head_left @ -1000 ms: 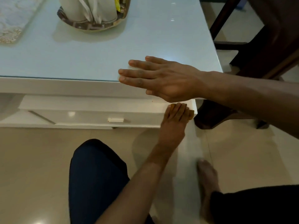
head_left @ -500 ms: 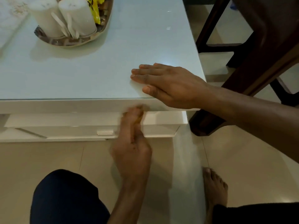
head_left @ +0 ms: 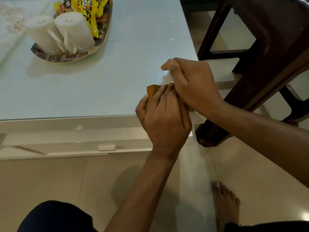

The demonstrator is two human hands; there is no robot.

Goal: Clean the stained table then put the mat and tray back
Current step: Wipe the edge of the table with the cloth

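**Orange wiper gripped at the worktop's near edge**

I am seeing the left hand [head_left: 164, 117] curling its fingers [head_left: 160, 96] round a small orange cloth or sponge [head_left: 153, 91]; it looks soft, light, best held bunched. The right hand [head_left: 192, 84] is closing beside it; its hold is unclear. The tray [head_left: 102, 42] is sitting at ten o'clock.

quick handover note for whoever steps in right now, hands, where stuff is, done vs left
Left hand: grips an orange cloth at the table's near right corner.
Right hand: curled, touching the left hand; whether it holds anything, cannot tell.
Table: glass top; no stain stands out from this view.
Tray: on the table at far left, with two white cups and yellow snack packets.
Mat: at the far left edge.
Left: finish wiping, then put mat and tray back.
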